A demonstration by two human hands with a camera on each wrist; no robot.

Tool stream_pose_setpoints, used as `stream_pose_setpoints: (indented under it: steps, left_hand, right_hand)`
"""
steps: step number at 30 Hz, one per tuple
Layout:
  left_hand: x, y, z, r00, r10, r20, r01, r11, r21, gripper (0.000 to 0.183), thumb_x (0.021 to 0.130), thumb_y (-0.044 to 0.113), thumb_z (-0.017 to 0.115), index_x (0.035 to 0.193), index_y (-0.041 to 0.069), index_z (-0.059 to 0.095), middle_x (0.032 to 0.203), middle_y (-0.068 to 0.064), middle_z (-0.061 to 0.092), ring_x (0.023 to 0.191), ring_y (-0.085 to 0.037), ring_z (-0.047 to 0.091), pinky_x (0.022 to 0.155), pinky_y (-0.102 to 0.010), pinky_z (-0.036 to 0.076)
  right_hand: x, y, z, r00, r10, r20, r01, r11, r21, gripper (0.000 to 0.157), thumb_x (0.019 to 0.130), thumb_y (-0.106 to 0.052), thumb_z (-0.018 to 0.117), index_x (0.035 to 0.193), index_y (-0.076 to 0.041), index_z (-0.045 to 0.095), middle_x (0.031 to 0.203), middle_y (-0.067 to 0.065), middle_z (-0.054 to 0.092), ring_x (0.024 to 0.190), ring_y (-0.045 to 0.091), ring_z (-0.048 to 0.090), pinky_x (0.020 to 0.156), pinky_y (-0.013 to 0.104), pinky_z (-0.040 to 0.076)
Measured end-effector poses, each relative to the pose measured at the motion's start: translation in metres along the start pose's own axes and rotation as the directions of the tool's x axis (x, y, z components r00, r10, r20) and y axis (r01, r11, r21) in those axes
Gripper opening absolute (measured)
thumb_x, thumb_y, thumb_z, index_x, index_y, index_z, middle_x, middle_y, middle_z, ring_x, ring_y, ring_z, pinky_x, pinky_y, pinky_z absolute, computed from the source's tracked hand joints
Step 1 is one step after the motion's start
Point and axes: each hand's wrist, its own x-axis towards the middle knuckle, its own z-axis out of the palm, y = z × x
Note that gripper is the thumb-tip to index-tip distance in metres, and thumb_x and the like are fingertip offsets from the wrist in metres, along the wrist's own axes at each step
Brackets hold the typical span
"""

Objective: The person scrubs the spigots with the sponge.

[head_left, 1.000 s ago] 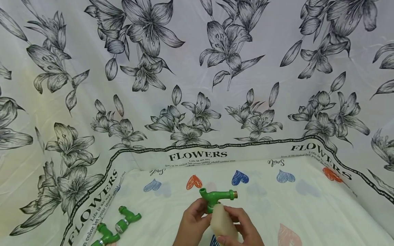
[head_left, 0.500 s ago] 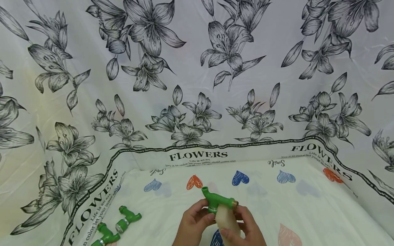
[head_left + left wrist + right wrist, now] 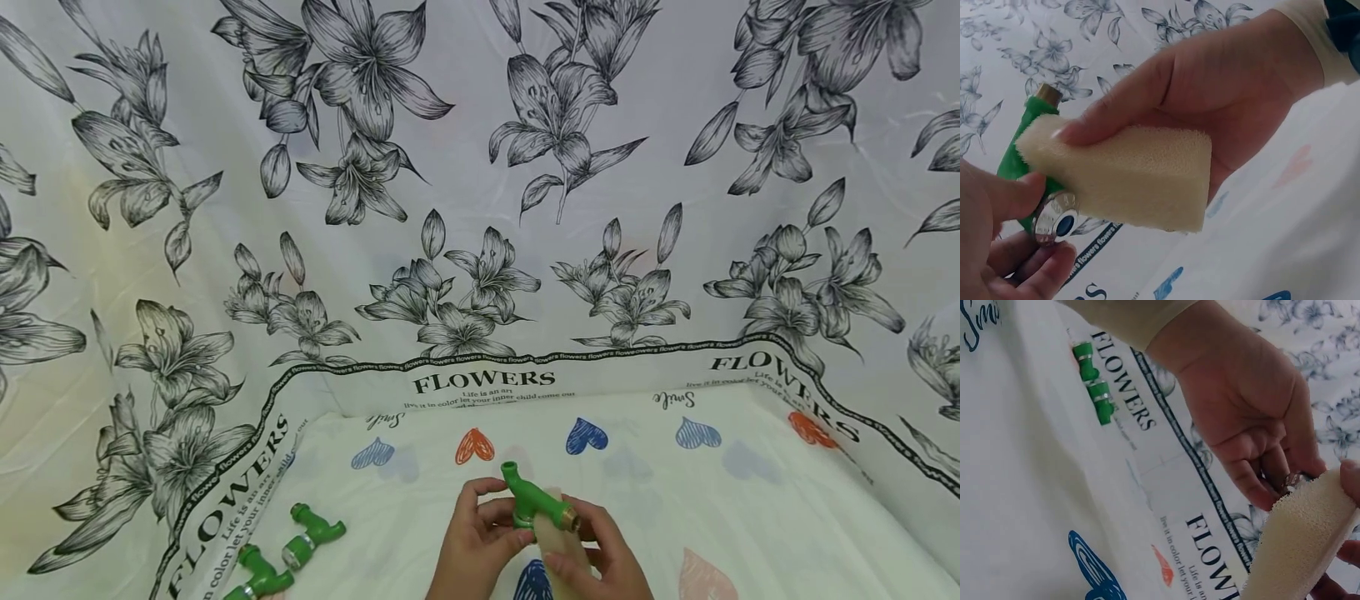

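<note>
A green faucet point(image 3: 534, 497) with a brass threaded end is held up over the cloth. My left hand point(image 3: 480, 537) pinches it by its silvery knob point(image 3: 1055, 217), which has a dark blue centre. A cream sponge block point(image 3: 1141, 169) is gripped in my right hand point(image 3: 600, 550), thumb on one face. In the left wrist view the sponge lies against the faucet's body and covers part of it. In the right wrist view the sponge hides most of the faucet.
Two more green faucets, one farther back point(image 3: 313, 533) and one nearer point(image 3: 258, 575), lie on the cloth at the left. White cloth point(image 3: 787, 517) printed with hearts covers the surface. A flower-printed curtain point(image 3: 465, 183) rises behind and at the sides.
The faucet has turned so its brass end swings down and toward me. Both hands have shifted slightly right, and the sponge has gone further beneath the faucet body in the head view.
</note>
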Motion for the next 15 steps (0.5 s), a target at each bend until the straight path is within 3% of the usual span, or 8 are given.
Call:
stream_pose_setpoints:
  steps: [2,4,8,11,15]
  left_hand:
    - [0.000,0.000,0.001,0.999,0.035,-0.026,-0.035,0.999,0.027,0.078,0.098,0.001,0.081,0.157,0.006,0.031,0.124,-0.016,0.075,0.107,-0.032,0.074,0.091,-0.032,0.063]
    - [0.000,-0.001,0.001,0.995,0.097,-0.031,-0.094,0.992,0.085,0.085,0.098,-0.002,0.078,0.165,0.012,0.028,0.126,-0.015,0.074,0.107,-0.029,0.074,0.090,-0.032,0.063]
    - [0.000,-0.006,0.001,0.980,0.199,-0.007,-0.195,0.968,0.158,0.077,0.099,-0.010,0.072,0.165,0.018,0.045,0.129,-0.014,0.071,0.109,-0.026,0.073,0.092,-0.032,0.062]
    - [0.002,-0.007,0.002,0.986,0.159,-0.042,-0.154,0.982,0.107,0.059,0.097,-0.012,0.072,0.150,0.011,0.059,0.126,-0.015,0.073,0.110,-0.028,0.073,0.093,-0.033,0.062]
    - [0.006,-0.004,0.000,0.990,-0.007,-0.141,-0.006,0.995,-0.095,0.049,0.097,-0.003,0.080,0.141,0.007,0.060,0.122,-0.018,0.076,0.111,-0.028,0.074,0.092,-0.037,0.063]
  right_hand:
    - [-0.003,0.000,0.001,1.000,-0.018,0.022,0.018,1.000,0.004,0.064,0.099,-0.029,0.084,0.150,-0.006,0.054,0.134,0.014,0.058,0.114,0.032,0.060,0.089,0.030,0.058]
    - [-0.006,-0.001,0.003,0.996,-0.087,0.023,0.087,0.996,0.005,0.060,0.097,-0.023,0.086,0.147,-0.008,0.057,0.132,0.012,0.059,0.112,0.028,0.062,0.087,0.030,0.058]
    - [-0.010,-0.004,0.007,0.977,-0.213,-0.010,0.213,0.977,-0.032,0.059,0.091,-0.015,0.090,0.144,-0.013,0.063,0.126,0.008,0.061,0.107,0.022,0.066,0.084,0.031,0.059]
    - [-0.010,-0.006,0.008,0.973,-0.227,-0.045,0.225,0.973,-0.046,0.061,0.091,-0.015,0.090,0.145,-0.011,0.064,0.125,0.007,0.062,0.106,0.021,0.066,0.084,0.031,0.060]
    - [-0.012,-0.011,0.010,0.972,-0.208,-0.113,0.204,0.978,-0.045,0.062,0.090,-0.016,0.091,0.145,-0.011,0.064,0.127,0.005,0.063,0.107,0.020,0.065,0.087,0.030,0.060]
